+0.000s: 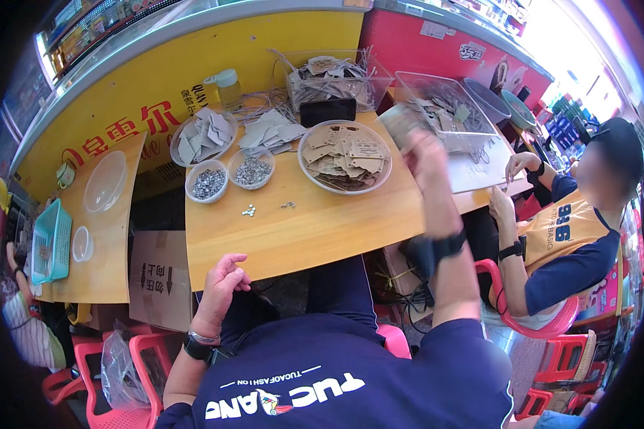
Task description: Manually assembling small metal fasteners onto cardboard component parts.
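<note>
Here your right hand (423, 154) is raised well above the table (315, 229), the forearm rising steeply from your shoulder with a black wrist strap (447, 245) round it. The hand is blurred, and it seems to close round a grey-green bundle (401, 123) at its upper left; you cannot tell how tightly the fingers sit on it. It hangs just right of the big clear bowl of brown paper tags (345, 157), over the table's right edge.

Your left hand (222, 284) rests low at the near edge of the table, wrist bent, a watch (197, 348) and a bracelet on it. Its fingers (230, 268) are curled loosely inward, slightly apart, holding nothing.

On the table ahead stand two small bowls of metal bits (208, 182) and (251, 170), with a few loose metal pieces (249, 210) lying before them. Behind are a bowl of grey tags (203, 136), a loose heap of grey tags (270, 131), a black phone (327, 111) and a clear tub of strung tags (333, 77).

To your right another person (576, 236) sits on a red chair (544, 325), both hands up at the far table corner.
</note>
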`<action>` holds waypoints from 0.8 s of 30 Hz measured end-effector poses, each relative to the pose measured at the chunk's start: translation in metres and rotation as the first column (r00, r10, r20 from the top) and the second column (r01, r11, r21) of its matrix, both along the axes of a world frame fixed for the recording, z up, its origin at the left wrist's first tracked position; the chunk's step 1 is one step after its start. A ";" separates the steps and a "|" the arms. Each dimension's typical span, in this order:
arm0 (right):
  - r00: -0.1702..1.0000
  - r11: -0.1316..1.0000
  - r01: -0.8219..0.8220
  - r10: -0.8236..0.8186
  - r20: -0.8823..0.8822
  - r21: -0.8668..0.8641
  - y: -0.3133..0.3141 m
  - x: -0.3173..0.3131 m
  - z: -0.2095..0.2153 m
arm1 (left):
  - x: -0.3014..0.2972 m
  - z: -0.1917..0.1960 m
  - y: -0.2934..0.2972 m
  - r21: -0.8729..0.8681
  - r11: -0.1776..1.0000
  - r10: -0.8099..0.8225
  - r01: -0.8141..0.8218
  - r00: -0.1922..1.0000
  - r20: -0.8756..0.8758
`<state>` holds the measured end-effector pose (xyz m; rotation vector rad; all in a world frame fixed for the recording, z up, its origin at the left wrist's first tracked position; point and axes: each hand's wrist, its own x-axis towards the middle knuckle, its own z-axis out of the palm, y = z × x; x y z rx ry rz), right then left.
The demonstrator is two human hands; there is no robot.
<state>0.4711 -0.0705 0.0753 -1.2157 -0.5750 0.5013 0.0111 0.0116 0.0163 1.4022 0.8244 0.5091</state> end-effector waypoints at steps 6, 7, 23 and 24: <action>0.969 0.996 0.083 -0.073 -0.238 0.033 0.000 0.106 0.031 | -0.016 -0.001 -0.015 0.002 0.996 0.092 -0.092 0.996 -0.009; 0.978 0.997 0.070 -0.078 -0.196 -0.044 0.000 0.098 0.022 | -0.016 -0.004 -0.014 -0.023 0.996 0.085 -0.086 0.996 -0.017; 0.496 0.640 0.477 0.370 0.786 -0.602 0.058 -0.019 -0.026 | -0.037 -0.018 -0.022 -0.061 0.996 0.068 -0.071 0.997 -0.045; 0.547 0.660 0.448 0.331 0.769 -0.603 0.058 -0.016 -0.029 | -0.039 -0.019 -0.021 -0.064 0.995 0.074 -0.077 0.996 -0.043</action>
